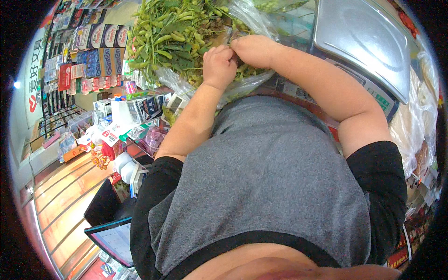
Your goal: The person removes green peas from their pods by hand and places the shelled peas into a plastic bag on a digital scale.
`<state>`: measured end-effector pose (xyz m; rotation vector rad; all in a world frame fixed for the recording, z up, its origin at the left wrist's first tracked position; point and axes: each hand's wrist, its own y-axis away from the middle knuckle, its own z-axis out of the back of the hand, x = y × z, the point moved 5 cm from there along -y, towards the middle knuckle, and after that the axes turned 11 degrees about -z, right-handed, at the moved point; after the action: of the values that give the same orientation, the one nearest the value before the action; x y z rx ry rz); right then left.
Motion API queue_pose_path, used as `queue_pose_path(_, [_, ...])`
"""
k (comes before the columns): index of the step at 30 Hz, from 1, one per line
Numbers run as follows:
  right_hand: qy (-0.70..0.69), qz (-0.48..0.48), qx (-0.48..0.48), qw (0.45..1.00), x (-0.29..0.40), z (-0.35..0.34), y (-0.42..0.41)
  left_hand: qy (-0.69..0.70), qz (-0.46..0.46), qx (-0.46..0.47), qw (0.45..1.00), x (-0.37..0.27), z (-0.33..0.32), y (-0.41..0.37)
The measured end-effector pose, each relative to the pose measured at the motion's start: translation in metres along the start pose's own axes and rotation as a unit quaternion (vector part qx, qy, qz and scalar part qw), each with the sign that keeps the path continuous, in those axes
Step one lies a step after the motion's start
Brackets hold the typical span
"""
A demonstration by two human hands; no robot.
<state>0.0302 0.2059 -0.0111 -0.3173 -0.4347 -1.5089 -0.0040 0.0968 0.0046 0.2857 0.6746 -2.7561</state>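
A large heap of green soybean pods on stalks (168,38) lies in and on a clear plastic bag (248,15) in front of me. My left hand (219,66) is over the near part of the heap, its fingers curled. My right hand (254,51) bends in from the right, and its fingertips meet those of my left hand. Something small and dark shows between the hands, but the fingers hide what it is. Whether either hand grips it, I cannot tell. Leaves and pods lie around and under both hands.
A weighing scale with a metal pan (364,42) stands to the right, with filled plastic bags (409,129) beside it. On the left are small boxes (143,108), a white soft-looking roll or cup pair (125,167), a screen (113,239) and shelves of packaged goods (101,36).
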Motion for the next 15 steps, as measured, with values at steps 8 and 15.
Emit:
queue_pose_path(8, [0.012, -0.007, -0.027, 1.000, 0.005, 0.002, 0.001, -0.005, 0.011, 0.028, 1.000, 0.004, -0.002, 0.003])
queue_pose_path(15, [0.014, 0.018, 0.097, 0.995, -0.007, -0.002, -0.014, 0.010, 0.023, 0.000, 1.000, 0.003, -0.003, 0.004])
